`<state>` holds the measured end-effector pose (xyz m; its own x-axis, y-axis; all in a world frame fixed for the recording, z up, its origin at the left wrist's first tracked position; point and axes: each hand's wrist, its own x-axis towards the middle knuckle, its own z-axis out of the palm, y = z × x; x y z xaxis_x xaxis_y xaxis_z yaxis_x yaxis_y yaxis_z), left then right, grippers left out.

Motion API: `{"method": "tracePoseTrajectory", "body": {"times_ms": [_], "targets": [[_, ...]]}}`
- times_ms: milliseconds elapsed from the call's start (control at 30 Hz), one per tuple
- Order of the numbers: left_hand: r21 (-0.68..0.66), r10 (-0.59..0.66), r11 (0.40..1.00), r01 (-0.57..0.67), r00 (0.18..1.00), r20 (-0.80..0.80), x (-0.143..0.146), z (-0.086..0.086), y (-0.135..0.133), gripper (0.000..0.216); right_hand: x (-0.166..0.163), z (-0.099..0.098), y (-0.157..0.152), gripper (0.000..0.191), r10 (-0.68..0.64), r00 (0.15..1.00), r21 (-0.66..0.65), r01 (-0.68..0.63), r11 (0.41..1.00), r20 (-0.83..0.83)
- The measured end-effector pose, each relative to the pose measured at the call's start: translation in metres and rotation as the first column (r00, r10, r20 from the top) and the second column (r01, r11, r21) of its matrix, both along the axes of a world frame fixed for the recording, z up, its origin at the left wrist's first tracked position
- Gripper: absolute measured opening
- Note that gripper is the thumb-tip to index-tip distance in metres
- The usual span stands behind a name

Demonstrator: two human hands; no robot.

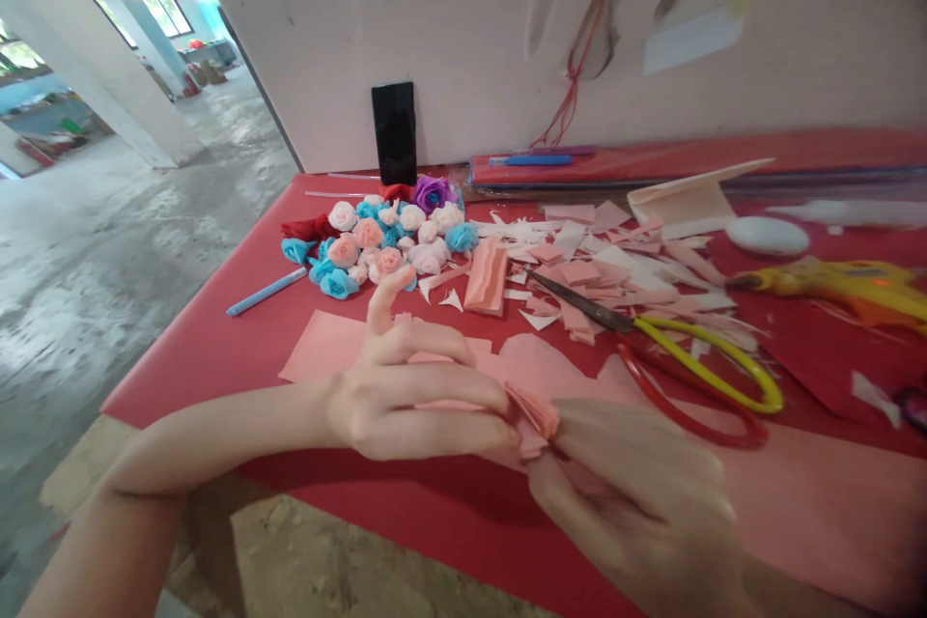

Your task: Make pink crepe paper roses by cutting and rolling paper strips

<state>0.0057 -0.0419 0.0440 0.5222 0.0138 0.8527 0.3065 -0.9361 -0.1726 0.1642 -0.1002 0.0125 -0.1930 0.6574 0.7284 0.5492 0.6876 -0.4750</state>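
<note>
Between my two hands is a small folded piece of pink crepe paper (534, 413), its layers fanned at the upper edge. My left hand (420, 386) pinches its left side, with one finger raised away from the paper. From the right, my right hand (644, 483) grips the other side with thumb and fingers. Pink paper sheets (811, 492) lie flat beneath and beside the hands. Just beyond them rests a pleated pink paper strip (487, 276). Scissors (695, 362) with one yellow and one red handle lie behind my right hand.
Paper roses (369, 234) in several colours cluster at the back left, before an upright phone (395, 133). Paper scraps (579, 261) spread across the middle. A yellow glue gun (855, 288) lies at right, a blue pen (266, 292) at left. A white panel (463, 29) rises behind.
</note>
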Motion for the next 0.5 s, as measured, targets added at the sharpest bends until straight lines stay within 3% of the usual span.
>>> {"method": "tracePoseTrajectory", "body": {"times_ms": [167, 500], "targets": [[0.029, 0.043, 0.999, -0.046, 0.996, 0.082, 0.0051, -0.0016, -0.0002, 0.025, 0.0012, 0.0001, -0.0001, 0.029, 0.009, 1.0, -0.014, -0.009, 1.0, 0.016], [-0.02, 0.027, 0.999, -0.026, 0.998, 0.057, 0.0031, -0.0004, -0.0012, 0.025, 0.0008, -0.0047, -0.0031, 0.027, 0.025, 0.999, -0.014, -0.026, 1.0, -0.027]]}}
